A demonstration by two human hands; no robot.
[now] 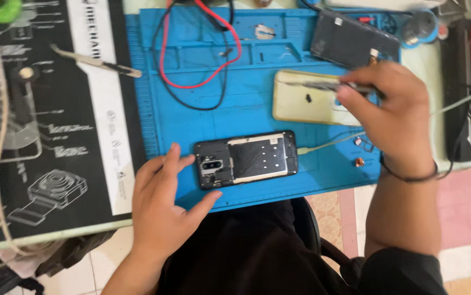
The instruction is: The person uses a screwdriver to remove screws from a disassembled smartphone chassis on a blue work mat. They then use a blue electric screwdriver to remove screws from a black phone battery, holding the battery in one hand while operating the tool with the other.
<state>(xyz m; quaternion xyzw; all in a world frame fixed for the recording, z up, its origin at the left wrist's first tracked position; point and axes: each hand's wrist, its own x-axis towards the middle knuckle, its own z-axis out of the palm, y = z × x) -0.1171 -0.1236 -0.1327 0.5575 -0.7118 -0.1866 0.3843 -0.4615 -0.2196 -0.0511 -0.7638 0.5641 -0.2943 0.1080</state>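
Observation:
An opened black phone (246, 159) with its back cover off lies on the blue work mat (246, 109), near the mat's front edge. My left hand (164, 202) rests open at the phone's left end, fingers touching its corner and the mat. My right hand (388, 114) hovers over a pale yellow phone case (306, 101) and grips a thin metal tool (323, 86), blurred, that points left. A pale cable (328, 145) runs from the phone's right end toward my right hand.
A dark phone back panel (353, 39) lies at the mat's far right. Red and black test leads (197, 54) loop across the mat's upper part. Tweezers (96, 61) rest on a black-and-white printed mat (55, 136) at left. Small parts (362, 145) sit near the mat's right edge.

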